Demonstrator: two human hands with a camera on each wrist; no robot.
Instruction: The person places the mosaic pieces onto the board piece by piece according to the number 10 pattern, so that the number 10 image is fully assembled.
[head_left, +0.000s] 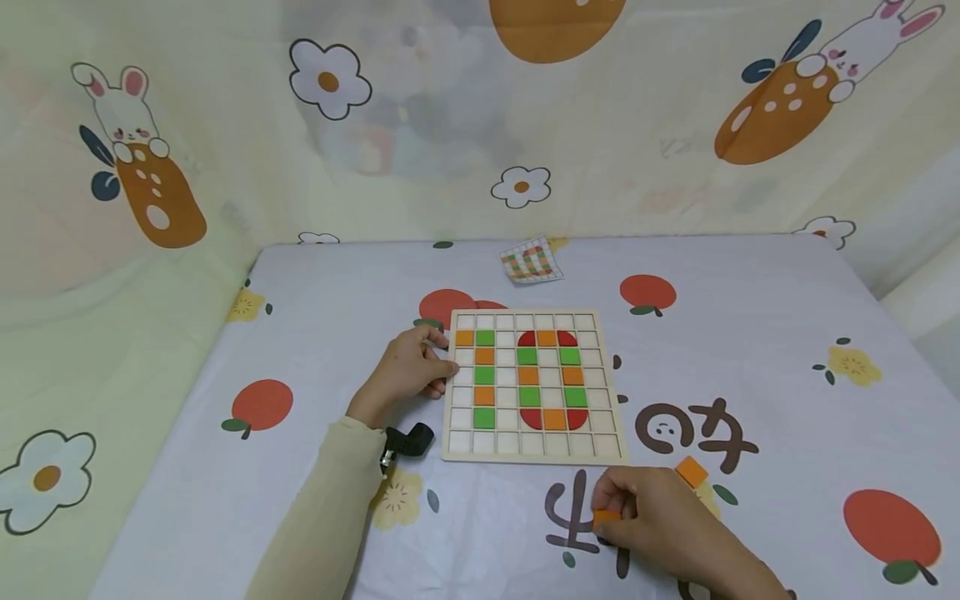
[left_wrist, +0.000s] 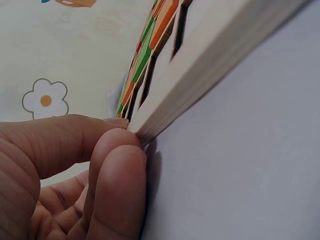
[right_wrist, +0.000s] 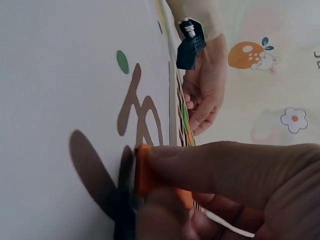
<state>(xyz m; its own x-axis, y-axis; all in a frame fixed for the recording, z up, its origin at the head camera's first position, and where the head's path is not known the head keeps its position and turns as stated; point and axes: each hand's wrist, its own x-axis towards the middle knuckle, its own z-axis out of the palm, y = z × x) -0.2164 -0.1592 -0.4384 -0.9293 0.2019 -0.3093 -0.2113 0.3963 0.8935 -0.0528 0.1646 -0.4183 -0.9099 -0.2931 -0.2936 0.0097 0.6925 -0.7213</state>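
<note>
A wooden grid board (head_left: 505, 435) lies flat on the table, with orange, green and red tiles in some of its squares. They form a "10"-like pattern, with rounded red pieces at the corners of the right figure. My left hand (head_left: 408, 367) pinches the board's left edge between thumb and fingers, seen close in the left wrist view. Below the board's lower right corner, my right hand (head_left: 656, 517) pinches an orange square tile (right_wrist: 145, 172) close to the tablecloth. A second orange tile (head_left: 692, 472) lies just beyond the back of that hand.
Behind the board lies a small pattern card (head_left: 531, 261) showing a coloured grid. The white tablecloth (head_left: 300, 483) carries printed fruit, flowers and dark lettering. A patterned curtain (head_left: 420, 192) hangs behind the table. A black wrist device (head_left: 408, 440) sits at my left cuff.
</note>
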